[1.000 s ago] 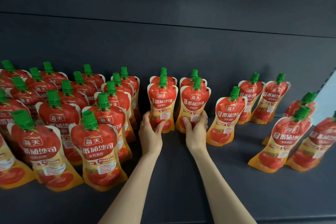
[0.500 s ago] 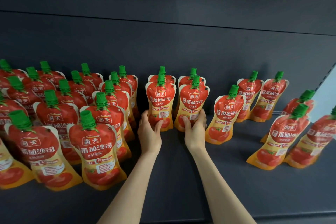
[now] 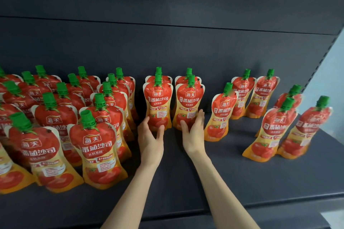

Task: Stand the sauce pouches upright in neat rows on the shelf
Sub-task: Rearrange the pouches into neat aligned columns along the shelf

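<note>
On the dark shelf (image 3: 232, 173), left hand (image 3: 150, 139) and right hand (image 3: 193, 135) clasp the bases of left pouch (image 3: 158, 102) and right pouch (image 3: 189, 102) mid-shelf, fingers (image 3: 200, 117) seemingly lightly curled; square both to the rear pouches (image 3: 181, 81), release evenly.

Shelf (image 3: 232, 182): bare deck across lower centre and lower right of frame, open from the front edge.
Left third: packed pouch block (image 3: 96, 154), no passage.
Centre: centre-left pouch (image 3: 158, 104) and centre-right pouch (image 3: 189, 104), narrow slot between; left hand (image 3: 150, 141) fills the gap beside the block.
Right of centre: leaning pouch (image 3: 221, 115), then an open lane back to the rear pair (image 3: 255, 95).
Far right: loose pouch cluster (image 3: 275, 128).
</note>
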`<state>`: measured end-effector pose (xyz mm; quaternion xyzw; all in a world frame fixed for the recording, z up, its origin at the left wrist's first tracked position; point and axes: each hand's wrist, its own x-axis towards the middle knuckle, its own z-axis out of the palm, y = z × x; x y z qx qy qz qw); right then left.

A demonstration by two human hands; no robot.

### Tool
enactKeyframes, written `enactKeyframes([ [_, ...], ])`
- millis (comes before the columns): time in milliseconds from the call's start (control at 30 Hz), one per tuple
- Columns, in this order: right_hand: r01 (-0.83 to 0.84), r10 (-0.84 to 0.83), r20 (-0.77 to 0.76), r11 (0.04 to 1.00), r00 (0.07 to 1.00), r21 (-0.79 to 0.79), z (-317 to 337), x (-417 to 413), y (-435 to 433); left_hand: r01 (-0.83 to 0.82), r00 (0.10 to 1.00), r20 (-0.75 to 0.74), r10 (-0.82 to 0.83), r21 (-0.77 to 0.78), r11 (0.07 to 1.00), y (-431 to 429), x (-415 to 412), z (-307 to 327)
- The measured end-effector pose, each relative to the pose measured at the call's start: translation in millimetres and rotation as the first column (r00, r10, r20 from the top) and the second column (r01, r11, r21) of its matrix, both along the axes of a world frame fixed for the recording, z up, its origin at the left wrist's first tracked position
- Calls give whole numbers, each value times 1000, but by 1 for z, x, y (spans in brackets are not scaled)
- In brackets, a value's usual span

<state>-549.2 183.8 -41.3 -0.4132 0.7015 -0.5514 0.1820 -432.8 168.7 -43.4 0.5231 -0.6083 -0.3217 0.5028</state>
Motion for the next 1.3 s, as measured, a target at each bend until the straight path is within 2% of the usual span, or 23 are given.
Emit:
enactKeyframes([
  [100,-15,12,-37,998,999,-68,3,4,18,17,1000,-20,-19,-74,997,14,-3,2],
  [233,26,-41,-72,980,997,-196,15,-6,53,78,994,-69,-85,-89,993,31,-21,8],
  [467,191,-242,-113,919,964,-345,27,-70,129,298,945,-135,-298,-21,954,46,-90,11],
  [633,283,-363,-194,895,911,-344,18,-120,166,310,936,-185,-300,25,951,44,-138,8],
  [700,270,-323,-148,916,935,-296,16,-136,169,260,950,-191,-245,54,964,44,-148,2],
  [800,160,-172,-34,960,984,-230,13,-154,167,188,967,-186,-175,57,980,49,-156,-2],
  [900,45,-26,105,981,994,-190,11,-161,163,170,969,-185,-161,35,985,61,-152,-3],
  [1100,-51,75,102,974,992,-222,3,-170,154,154,966,-209,-153,-13,988,84,-131,-9],
  [1300,-213,232,64,952,971,-219,3,-137,133,102,969,-223,-104,-20,995,94,-88,-8],
])
